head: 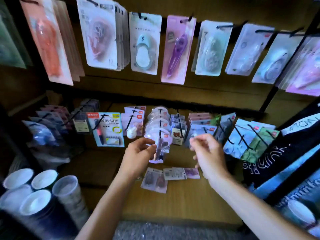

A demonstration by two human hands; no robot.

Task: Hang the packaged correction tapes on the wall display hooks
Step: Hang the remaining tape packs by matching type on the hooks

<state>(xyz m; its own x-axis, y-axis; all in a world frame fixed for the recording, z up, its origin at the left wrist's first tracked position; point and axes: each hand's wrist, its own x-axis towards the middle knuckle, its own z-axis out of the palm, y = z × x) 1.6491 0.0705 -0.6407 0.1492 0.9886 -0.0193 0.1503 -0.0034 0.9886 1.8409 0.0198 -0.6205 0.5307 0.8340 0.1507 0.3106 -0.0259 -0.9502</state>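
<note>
A clear, rounded correction tape package (pixel 160 146) is the front one of a stack on a black wall hook (pixel 160 131) in the lower row. My left hand (pixel 138 153) pinches its left edge between thumb and fingers. To the right of it, my right hand (pixel 207 153) hovers with loosely curled fingers and holds nothing that I can make out; it is blurred. Three loose packages lie on the wooden shelf below: a pink one (pixel 154 181), a pale one (pixel 174 174) and a purple one (pixel 192 173).
An upper row of hooks carries larger packages, such as a purple pen-shaped one (pixel 176 49). More filled hooks flank the stack, with long black prongs (pixel 242 137) jutting out at the right. White-capped cylinders (pixel 38 187) stand at lower left. The wooden shelf (pixel 173 205) lies beneath.
</note>
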